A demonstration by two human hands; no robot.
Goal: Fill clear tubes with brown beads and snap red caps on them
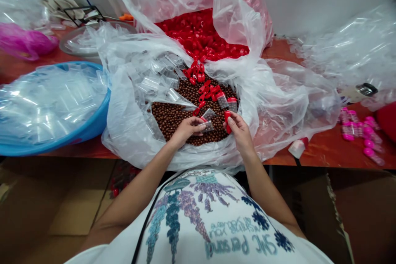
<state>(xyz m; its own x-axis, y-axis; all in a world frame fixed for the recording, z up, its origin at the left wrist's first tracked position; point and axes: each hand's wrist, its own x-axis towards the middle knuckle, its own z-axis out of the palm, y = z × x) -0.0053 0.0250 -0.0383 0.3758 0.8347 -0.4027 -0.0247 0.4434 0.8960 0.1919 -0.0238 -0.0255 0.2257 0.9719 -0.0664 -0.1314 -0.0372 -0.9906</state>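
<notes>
My left hand (188,129) is closed around a clear plastic tube (206,126), held over a heap of small brown balls (171,119). To its right, my right hand (239,128) pinches a red cap (228,121) between thumb and fingers. The balls fill an open white plastic bag (123,132). Loose red caps (206,88) and a few red-capped tubes (222,100) lie on the balls beyond my hands. Clear empty tubes (151,82) are piled at the left inside the bag.
A blue basin (107,105) of clear tubes stands at left. Behind the bag, another bag holds many red caps (192,29). Pink-capped tubes (368,132) and a white-and-red object (298,147) lie on the red table (321,148) at right. Cardboard boxes (80,202) sit below.
</notes>
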